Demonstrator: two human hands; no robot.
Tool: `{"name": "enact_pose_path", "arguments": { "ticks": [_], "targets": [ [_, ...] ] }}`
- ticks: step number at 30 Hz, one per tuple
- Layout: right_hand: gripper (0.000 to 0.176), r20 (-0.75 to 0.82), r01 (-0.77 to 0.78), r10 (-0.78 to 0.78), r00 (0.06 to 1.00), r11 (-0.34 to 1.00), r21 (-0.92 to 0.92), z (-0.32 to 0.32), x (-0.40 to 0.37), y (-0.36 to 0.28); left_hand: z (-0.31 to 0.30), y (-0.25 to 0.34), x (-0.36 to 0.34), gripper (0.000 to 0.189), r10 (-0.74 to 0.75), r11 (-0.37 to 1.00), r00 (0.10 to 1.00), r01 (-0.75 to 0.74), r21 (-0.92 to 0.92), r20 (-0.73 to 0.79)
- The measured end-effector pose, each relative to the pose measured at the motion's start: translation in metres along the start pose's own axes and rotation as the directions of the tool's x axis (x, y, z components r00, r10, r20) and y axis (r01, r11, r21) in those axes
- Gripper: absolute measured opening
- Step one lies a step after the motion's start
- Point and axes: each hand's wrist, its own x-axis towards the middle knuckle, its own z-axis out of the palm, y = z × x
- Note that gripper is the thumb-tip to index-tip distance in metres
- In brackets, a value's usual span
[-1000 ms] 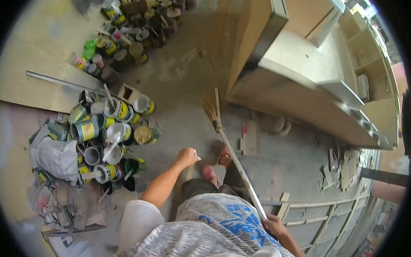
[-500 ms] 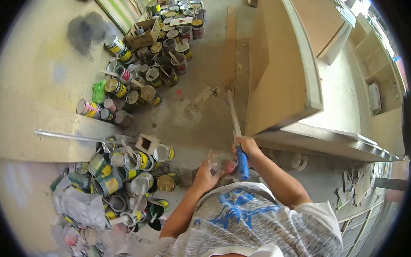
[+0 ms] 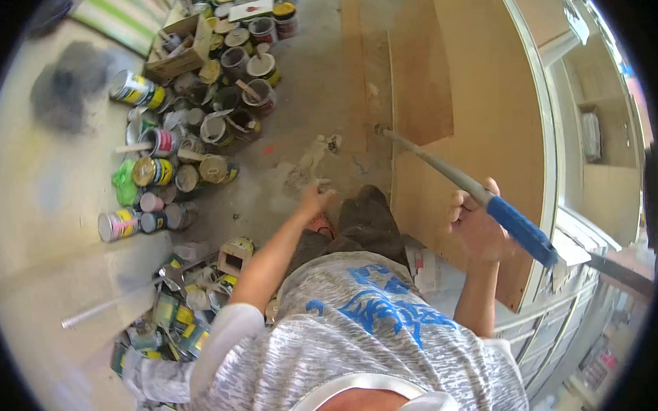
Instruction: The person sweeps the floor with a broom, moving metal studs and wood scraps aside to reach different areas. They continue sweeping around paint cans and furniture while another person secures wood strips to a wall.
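A long grey pole [image 3: 444, 171] with a blue grip slants across the right half of the view. Its blue end points toward my lower right, and its dark far tip is low by the cabinet panel's edge. My right hand [image 3: 482, 228] holds the pole loosely where the blue grip begins, fingers curled up on either side. My left hand [image 3: 317, 199] hovers over the floor in front of my legs, fingers loosely apart and somewhat blurred. I see nothing held in it. Below it lies a pale patch [image 3: 302, 170] of dried material on the concrete floor.
Many used paint cans [image 3: 214, 130] crowd the left, with a cardboard box [image 3: 181, 47] among them. A metal rod [image 3: 108, 304] leans over the lower pile of cans. A large wooden cabinet panel [image 3: 485, 113] stands close on my right, with shelving [image 3: 619, 123] beyond it.
My right hand and the pole's blue end have swung right and away from my body, the grasp looser. My left hand has moved forward. The view has shifted, bringing the cabinet panel nearer.
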Motion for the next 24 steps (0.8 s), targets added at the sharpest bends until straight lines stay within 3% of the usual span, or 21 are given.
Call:
{"name": "enact_pose_path", "arguments": {
  "ticks": [1,2,3,4,5,7,10,12,14,16,20,21,23,24],
  "targets": [
    [0.045,-0.084,0.165,-0.172,0.981,0.982,-0.087,-0.004,0.012,0.002,-0.003,-0.016,0.036,0.045,-0.067,0.991,0.997,0.062,0.115,0.042],
    [0.046,-0.123,0.241,-0.258,0.958,0.961,-0.138,-0.016,0.021,0.000,-0.010,-0.015,0.060,0.045,-0.081,0.990,0.995,0.072,0.124,0.066],
    [0.047,-0.162,0.309,-0.341,0.926,0.931,-0.195,-0.028,0.030,-0.003,-0.014,-0.012,0.087,0.046,-0.219,0.975,0.971,0.216,0.046,0.098],
    [0.045,-0.240,0.225,-0.336,0.910,0.891,-0.395,-0.051,0.025,-0.015,-0.018,-0.012,0.114,0.046,-0.353,0.933,0.926,0.359,-0.023,0.136],
    [0.045,-0.345,0.122,-0.358,0.868,0.825,-0.551,-0.078,0.022,-0.026,-0.017,-0.019,0.143,0.046,-0.373,0.926,0.915,0.378,-0.006,0.154],
    [0.044,-0.575,-0.243,-0.342,0.743,0.662,-0.709,-0.127,0.020,-0.052,-0.005,-0.033,0.213,0.046,-0.361,0.861,0.932,0.347,0.373,-0.035],
    [0.042,-0.828,-0.755,-0.205,0.523,0.339,-0.561,-0.179,0.017,-0.061,0.029,-0.060,0.324,0.048,-0.432,0.777,0.897,0.422,0.467,-0.091],
    [0.041,-0.911,-0.902,-0.151,0.383,0.153,-0.404,-0.204,0.026,-0.055,0.062,-0.086,0.391,0.047,-0.394,0.807,0.915,0.392,0.441,-0.091],
    [0.040,-0.957,-0.964,-0.146,0.250,0.053,-0.260,-0.222,0.032,-0.040,0.104,-0.144,0.468,0.046,-0.347,0.835,0.933,0.354,0.422,-0.096],
    [0.039,-0.977,-0.989,-0.159,0.144,-0.005,-0.145,-0.235,0.038,-0.022,0.166,-0.233,0.552,0.054,-0.241,0.794,0.961,0.277,0.542,-0.137],
    [0.037,-0.986,-0.999,-0.164,0.012,-0.053,-0.003,-0.265,0.065,0.040,0.243,-0.235,0.647,0.067,-0.354,0.718,0.935,0.276,0.639,-0.005],
    [0.037,-0.986,-0.998,-0.164,-0.019,-0.064,0.030,-0.269,0.068,0.049,0.265,-0.242,0.656,0.071,-0.302,0.861,0.906,0.393,0.324,-0.296],
    [0.036,-0.983,-0.993,-0.163,-0.083,-0.065,0.095,-0.272,0.071,0.059,0.293,-0.247,0.666,0.075,-0.315,0.931,0.776,0.364,-0.020,-0.546],
    [0.036,-0.980,-0.991,-0.168,-0.109,-0.062,0.120,-0.275,0.070,0.059,0.287,-0.214,0.663,0.069,-0.359,0.819,0.756,0.536,0.205,-0.547]
  ]
}}
